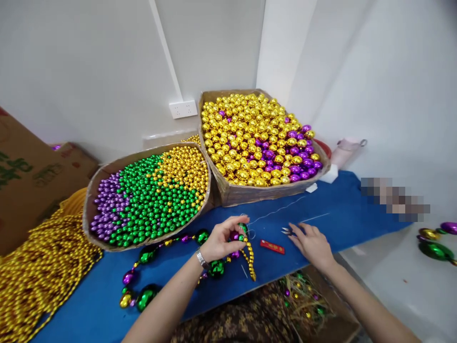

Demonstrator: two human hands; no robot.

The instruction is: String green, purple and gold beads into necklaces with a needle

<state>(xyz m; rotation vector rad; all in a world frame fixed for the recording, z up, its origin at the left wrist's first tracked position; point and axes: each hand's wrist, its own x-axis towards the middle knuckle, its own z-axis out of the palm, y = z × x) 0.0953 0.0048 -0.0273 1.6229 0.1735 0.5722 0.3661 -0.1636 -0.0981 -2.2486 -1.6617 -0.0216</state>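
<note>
My left hand [223,240] is closed, with thumb and fingers pinching a bead string near its white thread [251,233]. A short run of small gold beads [251,261] hangs below the fingers, beside purple and green beads. On the blue table, a bead necklace [146,255] of large green, purple and gold beads curves leftward. To the right, my right hand [314,245] is closed around what looks like a small metal tool [286,232] with pointed tips; its handle is hidden by the fingers. A flat red item [272,247] lies between both hands.
A box [89,224] of small purple, green and gold beads stands at left, and a box [264,193] of larger gold and purple beads behind. Gold bead strands [50,257] are heaped far left. Below the table edge, a carton [342,324] holds beads and thread scraps.
</note>
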